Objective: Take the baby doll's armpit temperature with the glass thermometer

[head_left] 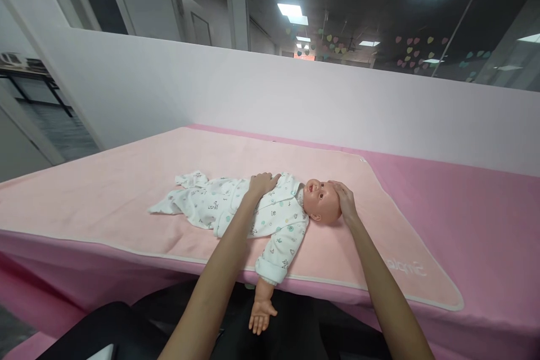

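A baby doll (pixel 276 219) in a white printed outfit lies on its back on a peach mat (pixel 126 180), head to the right and legs to the left. My left hand (pixel 264 183) rests on the doll's chest with the fingers laid out over the cloth. Against the top of the doll's bald head (pixel 323 202), my right hand (pixel 345 199) lies with its fingers stretched along the forehead. One doll arm (pixel 264 301) hangs over the near edge of the table, palm showing. The doll's other arm is mostly hidden.
Under the mat, a pink cloth (pixel 464 208) covers the table and drapes down its front. A low white wall (pixel 295 101) borders the far side, with dark glass above it. At the far left stands a table with black legs (pixel 54 93).
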{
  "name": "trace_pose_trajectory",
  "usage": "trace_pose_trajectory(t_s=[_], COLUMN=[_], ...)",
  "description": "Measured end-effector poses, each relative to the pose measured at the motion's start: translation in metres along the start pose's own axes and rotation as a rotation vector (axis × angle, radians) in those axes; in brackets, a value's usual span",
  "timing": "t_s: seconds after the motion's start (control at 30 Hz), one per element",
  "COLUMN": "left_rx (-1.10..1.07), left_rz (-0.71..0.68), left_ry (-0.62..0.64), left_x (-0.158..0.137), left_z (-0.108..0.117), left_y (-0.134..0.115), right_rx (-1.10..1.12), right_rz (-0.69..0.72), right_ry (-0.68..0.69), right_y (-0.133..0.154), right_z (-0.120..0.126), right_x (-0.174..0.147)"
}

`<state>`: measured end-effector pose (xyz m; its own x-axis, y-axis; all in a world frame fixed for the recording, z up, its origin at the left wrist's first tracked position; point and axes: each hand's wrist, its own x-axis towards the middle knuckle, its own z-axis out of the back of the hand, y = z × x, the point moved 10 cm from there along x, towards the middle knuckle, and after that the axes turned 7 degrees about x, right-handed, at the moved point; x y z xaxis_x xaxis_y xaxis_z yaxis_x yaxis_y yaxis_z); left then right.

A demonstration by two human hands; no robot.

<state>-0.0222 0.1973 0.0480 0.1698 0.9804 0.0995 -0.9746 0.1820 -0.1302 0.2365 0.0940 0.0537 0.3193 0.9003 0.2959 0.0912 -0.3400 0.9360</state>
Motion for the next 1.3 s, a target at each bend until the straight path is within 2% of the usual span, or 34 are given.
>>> trace_pose_trajectory(t_s=[0.1, 0.2, 0.3, 0.37, 0.47, 0.53, 0.7, 0.8, 0.9, 0.97, 1.3], left_rx=[0.007, 0.02, 0.027, 0.028, 0.029, 0.032, 0.034, 0.032, 0.024, 0.017, 0.013], left_rz=[0.001, -0.002, -0.004, -0.006, -0.004, 0.001, 0.009, 0.009, 0.006, 0.007, 0.012], left_ry=[-0.002, 0.002, 0.001, 0.002, 0.003, 0.006, 0.024, 0.025, 0.023, 0.025, 0.02], left_x=[0.001, 0.003, 0.003, 0.004, 0.003, 0.002, 0.001, 0.002, 0.002, 0.001, 0.001], left_z=[0.0, -0.001, -0.002, -0.002, -0.002, -0.001, 0.0, 0.0, 0.0, 0.0, -0.001], left_y=[0.0, 0.0, 0.001, 0.001, 0.001, 0.001, 0.0, 0.0, 0.001, 0.001, 0.001], right_rx=[0.04, 0.012, -0.008, -0.005, 0.033, 0.071, 0.134, 0.18, 0.073, -0.031, -0.129], right_rz=[-0.015, 0.041, 0.104, 0.109, 0.001, -0.057, -0.075, -0.096, -0.034, 0.032, 0.228], right_ry=[-0.092, -0.217, -0.263, -0.223, -0.061, -0.008, -0.043, -0.161, -0.374, -0.441, -0.415], right_y=[-0.001, 0.004, 0.01, 0.009, -0.003, -0.008, -0.008, -0.013, -0.011, -0.004, 0.021], right_z=[0.009, 0.023, 0.031, 0.027, 0.008, 0.001, 0.002, 0.017, 0.044, 0.054, 0.042], right_x=[0.001, 0.0, -0.003, -0.004, -0.002, -0.003, -0.002, -0.002, -0.005, -0.007, -0.014])
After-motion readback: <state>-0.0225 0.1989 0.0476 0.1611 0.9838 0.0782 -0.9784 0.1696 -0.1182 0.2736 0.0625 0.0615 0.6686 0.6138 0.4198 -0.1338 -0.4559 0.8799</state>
